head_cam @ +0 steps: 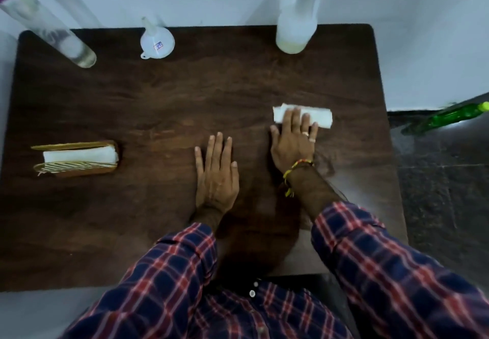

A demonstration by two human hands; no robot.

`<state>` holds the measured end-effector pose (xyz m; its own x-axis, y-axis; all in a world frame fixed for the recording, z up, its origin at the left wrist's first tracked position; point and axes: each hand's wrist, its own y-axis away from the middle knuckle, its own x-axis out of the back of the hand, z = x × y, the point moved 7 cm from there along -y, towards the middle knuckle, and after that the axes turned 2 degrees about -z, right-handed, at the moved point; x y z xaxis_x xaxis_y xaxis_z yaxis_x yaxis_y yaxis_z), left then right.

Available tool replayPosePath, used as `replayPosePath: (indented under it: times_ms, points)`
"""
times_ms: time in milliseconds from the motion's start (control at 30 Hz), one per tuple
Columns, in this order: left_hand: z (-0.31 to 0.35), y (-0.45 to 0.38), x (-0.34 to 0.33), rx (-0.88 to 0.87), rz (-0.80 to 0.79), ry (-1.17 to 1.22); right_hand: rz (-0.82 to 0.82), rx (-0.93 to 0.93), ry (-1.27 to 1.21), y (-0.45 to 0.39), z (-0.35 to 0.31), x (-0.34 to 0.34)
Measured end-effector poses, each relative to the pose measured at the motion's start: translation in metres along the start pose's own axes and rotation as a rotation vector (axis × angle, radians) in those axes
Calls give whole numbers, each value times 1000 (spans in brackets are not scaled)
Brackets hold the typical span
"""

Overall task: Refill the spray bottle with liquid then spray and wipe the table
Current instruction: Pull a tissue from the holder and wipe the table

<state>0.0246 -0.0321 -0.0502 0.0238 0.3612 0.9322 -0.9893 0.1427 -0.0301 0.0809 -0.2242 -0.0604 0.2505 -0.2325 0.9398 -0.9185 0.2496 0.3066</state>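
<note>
Two hands on table [158, 106]: right hand [292, 143] flat, fingers spread, pressing folded tissue [317, 118]; left hand [215, 174] flat, empty. Spray bottle [297, 21] stands at far edge. Wiping goes best with even pressure and overlapping strokes.

No wording can be read anywhere on the dark wooden table [185, 106]. The only marking is a small white sticker with blue and red print on the white funnel [157, 41], which stands at the table's far edge; its characters are too small and blurred to make out.
</note>
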Motion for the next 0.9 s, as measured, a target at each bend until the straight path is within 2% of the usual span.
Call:
replayPosePath:
  times_ms: [100,200,233,300,367,433,500,633,733,800,900]
  points:
    - [-2,-1,6,14,53,33,-2,160,14,-31,-48,6]
    - [-5,2,8,25,81,80,-107,485,110,-7,-95,-13]
    - [-5,1,8,24,86,90,-121,538,137,5,-95,-18]
    - [-3,1,9,9,83,97,-62,458,138,16,-69,-18]
    - [-1,0,9,3,76,100,42,202,95,12,-26,-12]
    - [-2,-2,7,12,53,100,32,-5,67,15,3,-10]
    - [-4,-1,5,14,43,99,12,-7,58,32,-2,-15]
    - [-5,-3,3,6,30,96,-32,132,97,98,-31,-38]
    - [-4,-3,2,6,12,95,14,-14,92,99,0,-32]
    - [-3,-2,2,-7,0,98,-51,-141,87,83,20,-28]
    - [-3,-2,1,-28,-8,103,-24,-135,78,81,17,-27]
